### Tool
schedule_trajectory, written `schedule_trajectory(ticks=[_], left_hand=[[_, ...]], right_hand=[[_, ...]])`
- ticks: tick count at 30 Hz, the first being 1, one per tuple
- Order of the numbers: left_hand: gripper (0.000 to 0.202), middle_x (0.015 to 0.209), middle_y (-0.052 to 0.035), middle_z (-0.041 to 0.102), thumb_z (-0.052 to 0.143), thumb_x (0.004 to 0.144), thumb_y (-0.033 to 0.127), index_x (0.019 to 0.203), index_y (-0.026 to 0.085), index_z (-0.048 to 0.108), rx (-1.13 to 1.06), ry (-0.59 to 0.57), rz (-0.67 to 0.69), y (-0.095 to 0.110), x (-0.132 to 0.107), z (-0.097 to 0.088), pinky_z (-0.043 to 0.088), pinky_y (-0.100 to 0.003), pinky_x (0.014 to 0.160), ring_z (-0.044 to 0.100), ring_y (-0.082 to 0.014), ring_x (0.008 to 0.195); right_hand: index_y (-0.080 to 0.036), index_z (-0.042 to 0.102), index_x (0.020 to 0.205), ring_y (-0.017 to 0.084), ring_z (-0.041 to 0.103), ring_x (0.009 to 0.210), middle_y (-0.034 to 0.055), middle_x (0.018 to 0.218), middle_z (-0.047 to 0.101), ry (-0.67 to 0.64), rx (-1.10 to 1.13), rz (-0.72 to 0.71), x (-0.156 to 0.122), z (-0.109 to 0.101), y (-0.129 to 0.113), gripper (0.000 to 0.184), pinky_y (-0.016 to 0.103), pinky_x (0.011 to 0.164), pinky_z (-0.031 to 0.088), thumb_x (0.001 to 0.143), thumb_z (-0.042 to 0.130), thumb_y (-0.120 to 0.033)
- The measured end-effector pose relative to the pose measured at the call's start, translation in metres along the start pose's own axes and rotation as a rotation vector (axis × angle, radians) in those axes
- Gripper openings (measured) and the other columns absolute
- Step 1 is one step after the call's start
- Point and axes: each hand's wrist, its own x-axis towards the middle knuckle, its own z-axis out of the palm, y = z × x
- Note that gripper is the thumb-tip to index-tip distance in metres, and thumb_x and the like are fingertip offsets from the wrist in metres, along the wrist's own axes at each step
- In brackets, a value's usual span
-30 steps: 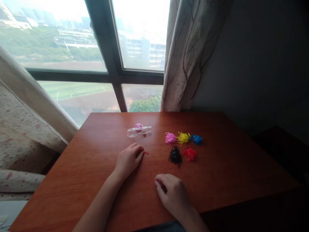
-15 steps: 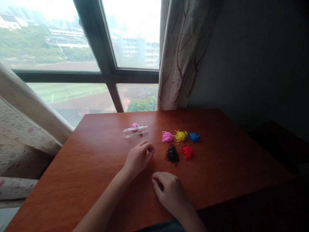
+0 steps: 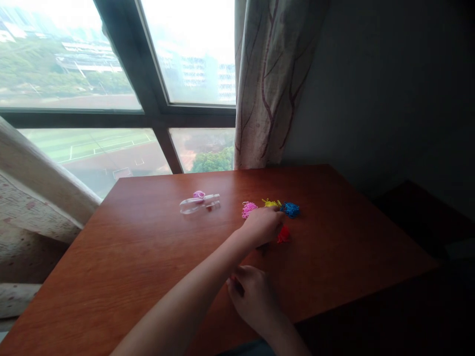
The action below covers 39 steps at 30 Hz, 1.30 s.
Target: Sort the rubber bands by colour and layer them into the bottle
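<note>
My left hand [image 3: 264,223] reaches over the heaps of small stringy loops, its curled fingertips just above the red heap [image 3: 283,234]. What those fingers hold, if anything, is hidden. A pink heap [image 3: 249,209] lies left of its knuckles, a yellow heap [image 3: 272,202] shows behind them, and a blue heap [image 3: 291,209] is to the right. Only a dark bit of the black heap [image 3: 262,248] shows below the hand. Nearer me, my right hand [image 3: 254,294] rests on the table with thumb and fingers closed; a tiny reddish spot shows at its fingertips, too small to name.
A clear plastic item [image 3: 191,205] with a pink piece [image 3: 199,194] lies toward the back of the wooden table [image 3: 141,247]. Beyond the table's far edge are a window [image 3: 200,148] and a patterned curtain [image 3: 260,99]; another curtain hangs at left.
My left hand has moved right, from left of the heaps to over them, and now covers most of the black one. The view has shifted slightly; my right hand stays in place.
</note>
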Motion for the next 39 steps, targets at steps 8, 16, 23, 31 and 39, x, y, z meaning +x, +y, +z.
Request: schedule_trajectory(ticks=[8,16,23,31,39], left_hand=[[0.016,0.099,-0.0058,0.067,0.055,0.086,0.026,0.097,0.022,0.066,-0.032,0.035,-0.023,-0.008,-0.009,-0.002,0.048,-0.028,0.066,0.066,-0.0206,0.083],[0.016,0.097,-0.0033,0.066,0.052,0.088,0.021,0.095,0.022,0.066,-0.174,0.209,-0.174,-0.033,-0.061,-0.014,0.045,-0.023,0.068,0.062,-0.0152,0.080],[0.014,0.084,-0.0018,0.062,0.051,0.086,0.015,0.083,0.019,0.065,-0.271,0.255,-0.292,-0.060,-0.118,-0.007,0.041,-0.021,0.063,0.055,-0.0117,0.069],[0.013,0.084,-0.0018,0.063,0.053,0.086,0.018,0.087,0.020,0.066,-0.266,0.242,-0.391,-0.065,-0.149,0.005,0.042,-0.023,0.066,0.057,-0.0138,0.072],[0.013,0.088,-0.0020,0.066,0.052,0.086,0.018,0.086,0.021,0.065,-0.265,0.235,-0.409,-0.055,-0.152,0.005,0.043,-0.023,0.067,0.060,-0.0148,0.076]], right_hand=[[-0.022,0.061,0.081,0.015,0.062,0.071,-0.0011,0.075,0.067,0.029,0.028,-0.025,0.000,0.004,0.004,0.012,0.023,0.065,0.037,0.086,0.052,-0.015],[-0.022,0.062,0.086,0.016,0.062,0.074,0.0009,0.080,0.068,0.047,0.101,-0.053,-0.002,0.006,0.005,0.014,0.025,0.069,0.038,0.087,0.051,-0.013],[-0.023,0.061,0.084,0.016,0.060,0.072,-0.0006,0.076,0.066,0.023,0.092,-0.053,-0.002,0.005,0.005,0.014,0.025,0.065,0.035,0.085,0.052,-0.012],[-0.022,0.062,0.083,0.015,0.060,0.070,-0.0009,0.074,0.065,0.010,0.113,-0.020,0.002,0.004,0.006,0.012,0.025,0.065,0.036,0.085,0.053,-0.014],[-0.021,0.066,0.087,0.015,0.061,0.067,-0.0001,0.075,0.067,-0.021,0.239,0.026,0.002,-0.006,0.001,0.013,0.024,0.062,0.041,0.086,0.054,-0.018]])
